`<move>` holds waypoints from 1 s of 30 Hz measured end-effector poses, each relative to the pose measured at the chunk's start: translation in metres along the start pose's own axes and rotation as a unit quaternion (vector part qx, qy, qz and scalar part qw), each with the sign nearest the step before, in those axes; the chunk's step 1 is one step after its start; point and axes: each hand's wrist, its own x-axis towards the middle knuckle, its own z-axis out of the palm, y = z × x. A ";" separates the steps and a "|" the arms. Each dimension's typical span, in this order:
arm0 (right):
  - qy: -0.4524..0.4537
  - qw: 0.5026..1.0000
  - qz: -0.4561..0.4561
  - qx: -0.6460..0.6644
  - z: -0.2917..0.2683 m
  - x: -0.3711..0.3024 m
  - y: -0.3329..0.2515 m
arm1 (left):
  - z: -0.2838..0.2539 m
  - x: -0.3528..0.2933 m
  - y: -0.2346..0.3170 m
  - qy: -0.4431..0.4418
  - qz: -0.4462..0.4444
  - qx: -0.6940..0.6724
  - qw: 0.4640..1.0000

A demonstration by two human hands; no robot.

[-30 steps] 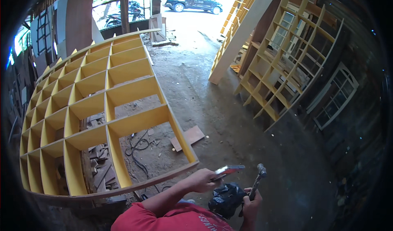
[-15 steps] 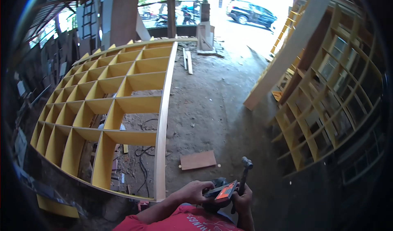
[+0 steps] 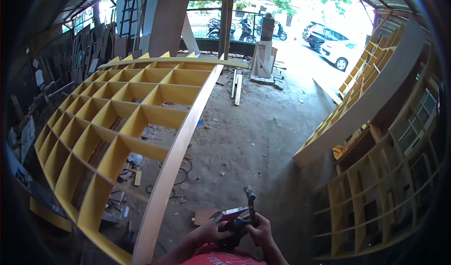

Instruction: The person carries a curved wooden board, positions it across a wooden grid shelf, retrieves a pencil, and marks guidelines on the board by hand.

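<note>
Earthen workshop floor (image 3: 244, 138) | yellow lattice (image 3: 162, 116) beside us | our left hand (image 3: 211, 231) curled round boxy object (image 3: 232, 213) | our right hand (image 3: 261, 229) closed on hammer (image 3: 252, 206)

At six o'clock, the bare left hand (image 3: 211, 232) holds a flat, shiny-topped dark box (image 3: 234, 213) beside a dark-handled, metal-headed hammer (image 3: 252, 208) gripped upright in the bare right hand (image 3: 260, 231). A large yellow wooden lattice (image 3: 162, 116) spreads across nine o'clock; a small white car (image 3: 336, 53) stands at two.
</note>
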 end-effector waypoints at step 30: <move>-0.091 0.990 -0.044 -0.096 -0.339 0.809 -0.112 | -0.120 0.788 0.132 0.049 -0.108 0.265 0.957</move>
